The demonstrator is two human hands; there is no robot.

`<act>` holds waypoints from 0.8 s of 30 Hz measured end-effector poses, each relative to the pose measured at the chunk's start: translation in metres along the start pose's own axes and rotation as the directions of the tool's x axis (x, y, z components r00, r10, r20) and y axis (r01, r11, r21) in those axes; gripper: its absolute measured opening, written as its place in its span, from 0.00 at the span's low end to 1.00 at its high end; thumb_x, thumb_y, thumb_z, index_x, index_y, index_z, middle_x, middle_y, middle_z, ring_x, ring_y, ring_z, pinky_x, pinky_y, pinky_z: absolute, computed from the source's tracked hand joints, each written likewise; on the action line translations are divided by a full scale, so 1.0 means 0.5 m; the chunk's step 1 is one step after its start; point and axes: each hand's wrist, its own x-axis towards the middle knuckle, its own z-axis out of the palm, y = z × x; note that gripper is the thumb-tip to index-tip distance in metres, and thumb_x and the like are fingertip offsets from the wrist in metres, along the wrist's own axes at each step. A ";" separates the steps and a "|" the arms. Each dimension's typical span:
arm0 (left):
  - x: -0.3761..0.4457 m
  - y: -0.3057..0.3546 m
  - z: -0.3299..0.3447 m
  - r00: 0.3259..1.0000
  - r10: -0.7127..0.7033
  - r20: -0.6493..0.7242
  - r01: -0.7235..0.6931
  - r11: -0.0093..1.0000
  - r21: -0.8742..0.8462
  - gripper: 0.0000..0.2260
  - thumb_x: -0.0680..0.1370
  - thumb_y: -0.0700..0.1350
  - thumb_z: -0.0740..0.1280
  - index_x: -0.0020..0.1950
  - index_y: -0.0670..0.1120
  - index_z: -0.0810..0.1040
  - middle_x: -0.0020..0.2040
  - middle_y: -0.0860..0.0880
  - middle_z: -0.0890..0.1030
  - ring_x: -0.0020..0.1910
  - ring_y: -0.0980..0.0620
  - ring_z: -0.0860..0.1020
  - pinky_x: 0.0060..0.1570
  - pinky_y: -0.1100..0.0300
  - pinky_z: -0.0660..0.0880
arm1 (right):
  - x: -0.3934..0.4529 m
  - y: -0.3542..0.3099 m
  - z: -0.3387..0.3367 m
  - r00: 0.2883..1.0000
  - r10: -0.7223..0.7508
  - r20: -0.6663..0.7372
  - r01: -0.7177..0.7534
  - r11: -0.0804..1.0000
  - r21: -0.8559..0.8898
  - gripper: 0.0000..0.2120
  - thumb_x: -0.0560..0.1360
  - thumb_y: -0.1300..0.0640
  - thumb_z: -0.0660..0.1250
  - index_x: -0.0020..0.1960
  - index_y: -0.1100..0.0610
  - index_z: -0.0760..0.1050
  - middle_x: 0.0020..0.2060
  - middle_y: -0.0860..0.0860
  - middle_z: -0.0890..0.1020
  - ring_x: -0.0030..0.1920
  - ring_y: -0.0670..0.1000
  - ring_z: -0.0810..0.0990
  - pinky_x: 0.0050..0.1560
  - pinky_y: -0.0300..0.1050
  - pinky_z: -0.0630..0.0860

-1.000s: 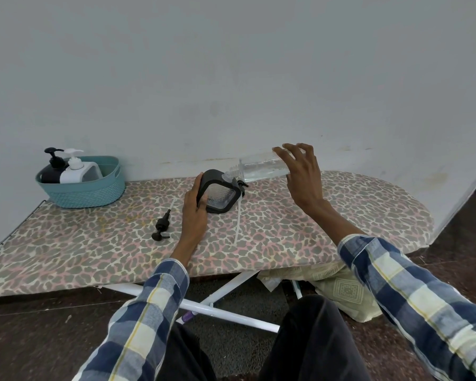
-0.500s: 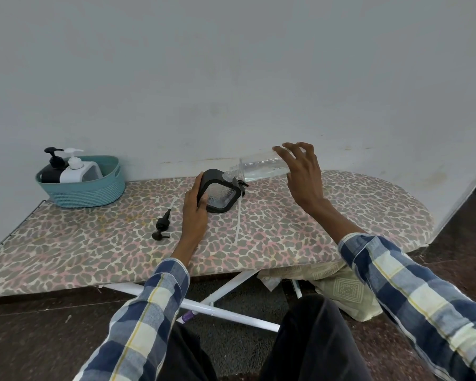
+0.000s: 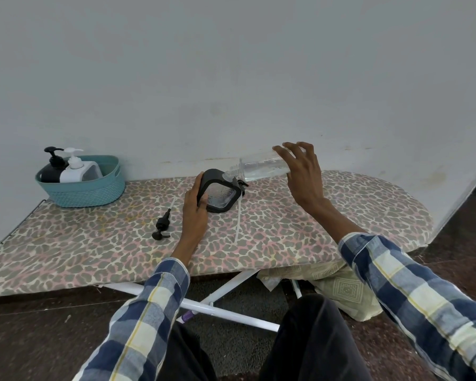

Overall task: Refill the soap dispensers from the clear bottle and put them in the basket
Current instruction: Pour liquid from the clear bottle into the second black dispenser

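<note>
A black soap dispenser with a clear side panel stands open-necked on the ironing board. My left hand grips its left side. My right hand holds the clear bottle tipped almost level, with its mouth at the dispenser's opening. The bottle has clear liquid in it. A black pump head with its white tube lies on the board left of my left hand. At the far left, a teal basket holds a black dispenser and a white dispenser.
A second white tube and a small black part lie right of the dispenser. The wall runs close behind the board. White board legs and a patterned cloth bag are on the dark floor below.
Both hands, the bottle and the dispenser are where they were; the bottle stays tipped into the dispenser. Nothing else has visibly moved.
</note>
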 end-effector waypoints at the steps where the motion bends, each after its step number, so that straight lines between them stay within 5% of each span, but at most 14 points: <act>1: 0.000 0.001 0.000 1.000 -0.003 0.001 0.003 1.000 -0.005 0.25 0.90 0.40 0.56 0.87 0.54 0.60 0.76 0.55 0.65 0.74 0.59 0.64 0.66 0.78 0.63 | 0.000 0.001 0.000 1.000 0.000 -0.001 0.000 1.000 0.000 0.44 0.67 0.79 0.70 0.77 0.49 0.71 0.73 0.51 0.75 0.73 0.60 0.68 0.59 0.57 0.77; 9: -0.003 0.004 0.002 1.000 -0.028 0.004 0.028 0.999 -0.036 0.25 0.91 0.41 0.56 0.86 0.57 0.60 0.76 0.56 0.65 0.74 0.58 0.65 0.72 0.61 0.65 | 0.003 0.002 0.002 1.000 -0.006 -0.010 0.007 1.000 0.006 0.45 0.66 0.80 0.70 0.77 0.49 0.71 0.73 0.50 0.75 0.73 0.61 0.69 0.60 0.57 0.77; 24: 0.002 -0.001 0.004 0.999 -0.035 0.000 0.035 0.999 -0.031 0.25 0.90 0.39 0.56 0.86 0.57 0.60 0.76 0.52 0.67 0.73 0.55 0.67 0.73 0.57 0.67 | 0.006 0.003 0.001 1.000 -0.012 -0.005 0.011 1.000 -0.008 0.45 0.67 0.79 0.71 0.77 0.48 0.70 0.73 0.50 0.75 0.73 0.60 0.68 0.60 0.57 0.77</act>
